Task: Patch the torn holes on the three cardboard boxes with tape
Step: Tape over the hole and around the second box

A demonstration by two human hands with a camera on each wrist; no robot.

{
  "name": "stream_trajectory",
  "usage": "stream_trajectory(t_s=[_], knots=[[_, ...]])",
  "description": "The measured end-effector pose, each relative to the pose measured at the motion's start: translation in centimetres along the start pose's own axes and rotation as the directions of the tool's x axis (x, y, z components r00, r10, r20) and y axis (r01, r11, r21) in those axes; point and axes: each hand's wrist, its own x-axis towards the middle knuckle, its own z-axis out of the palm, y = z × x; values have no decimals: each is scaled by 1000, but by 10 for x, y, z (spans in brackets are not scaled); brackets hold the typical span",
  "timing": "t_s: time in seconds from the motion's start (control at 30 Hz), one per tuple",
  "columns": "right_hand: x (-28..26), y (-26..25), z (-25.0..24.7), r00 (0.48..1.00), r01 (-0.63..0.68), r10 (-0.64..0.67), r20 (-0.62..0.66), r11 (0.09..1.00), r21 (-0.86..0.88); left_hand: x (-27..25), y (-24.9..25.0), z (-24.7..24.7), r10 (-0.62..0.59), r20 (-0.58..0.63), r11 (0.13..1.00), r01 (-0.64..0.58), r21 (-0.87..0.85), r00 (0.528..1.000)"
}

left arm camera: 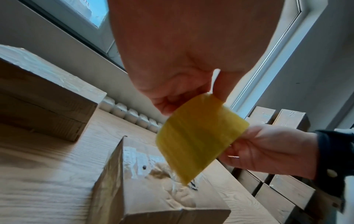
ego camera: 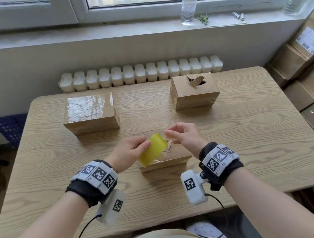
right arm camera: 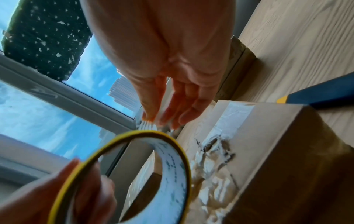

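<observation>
Three cardboard boxes stand on the wooden table (ego camera: 252, 137). The near box (ego camera: 168, 160) (left arm camera: 153, 197) (right arm camera: 277, 151) lies under my hands, and clear tape is crumpled over its torn spot (right arm camera: 214, 151). My left hand (ego camera: 147, 143) (left arm camera: 172, 106) grips a yellow tape roll (ego camera: 153, 150) (left arm camera: 199, 144) (right arm camera: 172, 174) just above it. My right hand (ego camera: 166, 133) (right arm camera: 166, 118) is beside the roll, its thumb and fingertips pinched together as if on the clear tape end, which barely shows. The far left box (ego camera: 90, 110) has clear tape over its top. The far right box (ego camera: 194, 95) has an open torn hole (ego camera: 197, 81).
A white radiator (ego camera: 141, 73) runs behind the table under the windowsill, where a clear bottle (ego camera: 188, 1) stands. Stacked cartons (ego camera: 307, 74) fill the right side. A blue crate (ego camera: 10, 127) sits at the left. A blue object with a yellow end (right arm camera: 316, 97) lies on the table past the near box.
</observation>
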Motion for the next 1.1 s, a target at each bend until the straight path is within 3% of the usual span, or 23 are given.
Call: stream_trajectory(t_s=[0.2,0.37,0.47,0.57,0.63,0.7,0.77,0.9,1.0,1.1], knots=[[-2,0,-18,999,3,1,-35,993,119,4,-9,-11,-126,-37,983,130,127,991],[2,3,-22,998,-50,55,-38,992,118,2,-1,-12,-170,39,967,174,-186,985],[7,7,-24,990,-106,120,-71,979,176,-3,-2,-15,-223,144,878,263,-399,964],[10,8,-26,988,-130,144,-54,971,198,-3,-2,-19,-243,196,838,308,-450,950],[10,11,-28,990,-119,130,-48,976,183,0,-4,-23,-238,174,893,286,-347,956],[9,14,-33,989,-110,126,-75,976,187,2,-10,-30,-250,98,955,262,-140,963],[10,18,-37,986,-109,129,-103,977,184,4,-17,-35,-295,9,952,293,86,955],[13,26,-36,979,-123,147,-140,978,167,13,-21,-38,-339,-92,880,351,320,936],[16,33,-36,976,-143,166,-142,977,159,21,-23,-34,-395,-125,761,400,510,910],[22,44,-35,972,-163,164,-169,986,20,32,-25,-30,-433,-106,676,401,618,895]])
